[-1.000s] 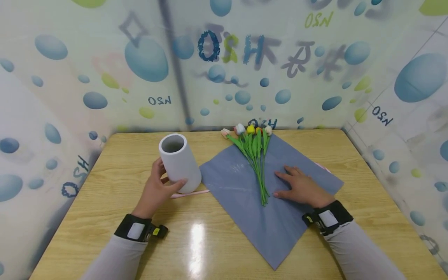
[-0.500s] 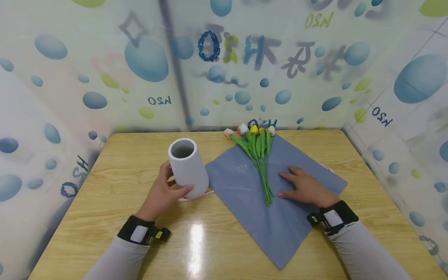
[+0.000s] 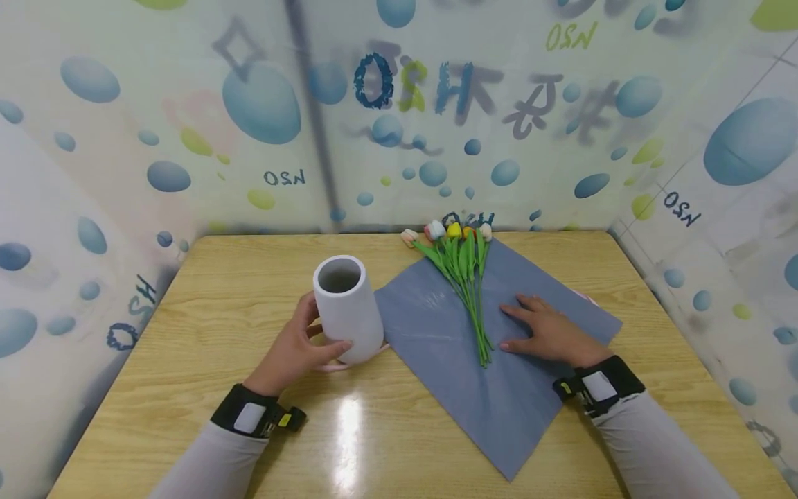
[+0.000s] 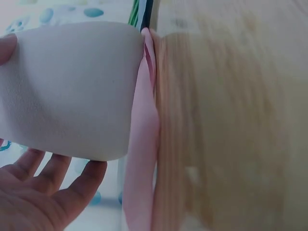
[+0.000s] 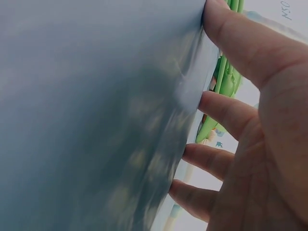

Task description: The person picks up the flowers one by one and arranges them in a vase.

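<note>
The left hand (image 3: 302, 350) is gripping the white vase (image 3: 350, 322) between curved fingers and thumb, a pink ribbon (image 4: 142, 130) is lying beside that grip along the vase's base, and the right hand (image 3: 551, 334) is resting spread-fingered on the blue-grey sheet (image 3: 486, 416), just beside the tulips (image 3: 464, 265).

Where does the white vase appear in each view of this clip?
Head: the white vase, left of centre, gripped by the left hand.
Left wrist: upper left, running off the left edge.
Right wrist: not in it.
Shared landmark: the green of the tulips, top edge in left wrist, upper right in right wrist.
</note>
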A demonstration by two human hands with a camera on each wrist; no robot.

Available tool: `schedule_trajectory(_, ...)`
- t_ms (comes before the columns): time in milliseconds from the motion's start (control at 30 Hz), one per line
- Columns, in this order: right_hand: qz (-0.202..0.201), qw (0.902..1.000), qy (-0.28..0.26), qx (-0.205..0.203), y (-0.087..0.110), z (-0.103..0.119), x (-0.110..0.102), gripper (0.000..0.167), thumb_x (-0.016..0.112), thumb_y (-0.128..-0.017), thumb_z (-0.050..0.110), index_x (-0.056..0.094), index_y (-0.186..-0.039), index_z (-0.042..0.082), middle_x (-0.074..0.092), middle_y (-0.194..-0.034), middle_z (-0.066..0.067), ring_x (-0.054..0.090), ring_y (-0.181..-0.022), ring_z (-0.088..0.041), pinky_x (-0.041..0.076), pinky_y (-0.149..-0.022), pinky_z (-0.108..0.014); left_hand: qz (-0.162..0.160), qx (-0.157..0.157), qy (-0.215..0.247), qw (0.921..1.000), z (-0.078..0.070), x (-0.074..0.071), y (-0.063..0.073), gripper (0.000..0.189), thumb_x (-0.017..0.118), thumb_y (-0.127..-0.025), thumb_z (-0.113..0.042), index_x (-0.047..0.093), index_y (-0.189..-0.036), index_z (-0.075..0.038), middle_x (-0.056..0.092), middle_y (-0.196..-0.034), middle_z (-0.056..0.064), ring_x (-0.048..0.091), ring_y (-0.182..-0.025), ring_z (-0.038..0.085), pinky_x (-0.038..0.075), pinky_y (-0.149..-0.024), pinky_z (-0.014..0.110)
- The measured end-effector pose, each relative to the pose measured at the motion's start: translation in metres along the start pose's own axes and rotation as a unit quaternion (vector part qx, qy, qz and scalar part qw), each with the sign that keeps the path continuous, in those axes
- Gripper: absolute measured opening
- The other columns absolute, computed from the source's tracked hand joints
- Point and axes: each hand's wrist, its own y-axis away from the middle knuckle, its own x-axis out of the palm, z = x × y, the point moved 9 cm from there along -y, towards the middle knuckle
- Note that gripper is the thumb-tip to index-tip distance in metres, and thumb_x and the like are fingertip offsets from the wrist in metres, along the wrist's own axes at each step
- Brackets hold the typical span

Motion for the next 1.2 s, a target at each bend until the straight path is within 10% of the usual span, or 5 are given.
schedule_trajectory(800, 0.018, 0.9997, 0.004, -0.017, -0.004, 0.001, -0.007, 0.081, 0.076, -0.09, 0.053, 0.052, -0.152, 0.007, 0.036, -0.16, -0.035, 0.028, -0.147, -0.061, 0.034, -0.113, -0.072, 0.037, 0.009, 0.007, 0.9993, -0.003, 0.008, 0.001, 0.098, 0.088, -0.084, -0.018, 0.027, -0.158, -0.035, 0.047, -0.155, 0.006, 0.045, -0.143, 0.034, 0.042, -0.112, 0.067)
schedule_trajectory(1200, 0.008, 0.9993, -0.018, -0.03, -0.023, 0.022, -0.065, 0.076, 0.067, -0.101, 0.043, 0.041, -0.157, -0.001, 0.043, -0.158, -0.03, 0.038, -0.147, -0.05, 0.036, -0.117, -0.065, 0.046, 0.023, 0.013, 0.9986, -0.009, 0.007, -0.002, 0.095, 0.087, -0.086, -0.018, 0.028, -0.158, -0.037, 0.044, -0.157, 0.002, 0.042, -0.145, 0.032, 0.04, -0.113, 0.067)
